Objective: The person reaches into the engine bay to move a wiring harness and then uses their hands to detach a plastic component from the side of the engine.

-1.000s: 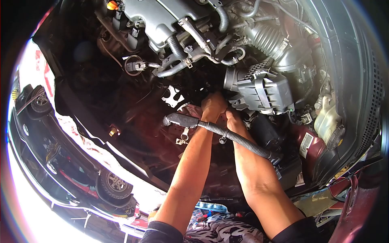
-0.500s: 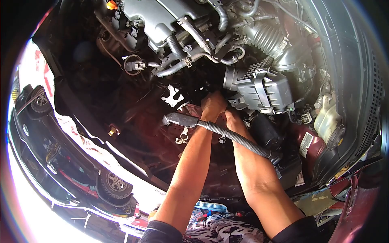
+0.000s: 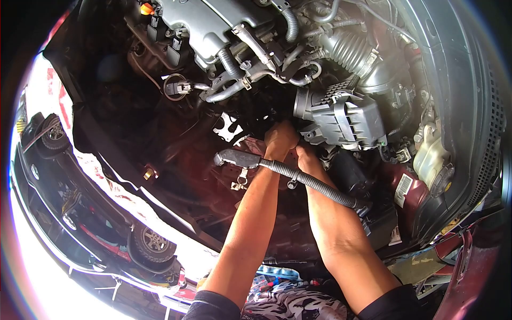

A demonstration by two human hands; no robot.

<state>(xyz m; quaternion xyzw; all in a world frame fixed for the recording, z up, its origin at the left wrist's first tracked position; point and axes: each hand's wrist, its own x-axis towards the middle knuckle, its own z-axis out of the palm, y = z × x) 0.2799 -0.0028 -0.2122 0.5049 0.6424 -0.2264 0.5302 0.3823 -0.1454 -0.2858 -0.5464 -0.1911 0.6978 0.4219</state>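
Note:
Both my arms reach down into the engine bay, passing beneath a ribbed black hose (image 3: 314,184) with a dark end piece (image 3: 240,157). My left hand (image 3: 281,137) is curled, its back toward me, just left of the black air filter box (image 3: 349,122); what its fingers hold, if anything, is hidden. Close beside it on the right, my right hand (image 3: 302,148) shows only near the wrist, its fingers out of sight in the dark gap. A white metal bracket (image 3: 228,128) lies left of my left hand.
The grey engine cover (image 3: 213,24) and coolant hoses (image 3: 229,95) are at the top. A translucent reservoir (image 3: 429,162) sits at the right, near the cowl edge (image 3: 453,96). A dark vehicle (image 3: 80,213) stands beyond the left edge of the bay.

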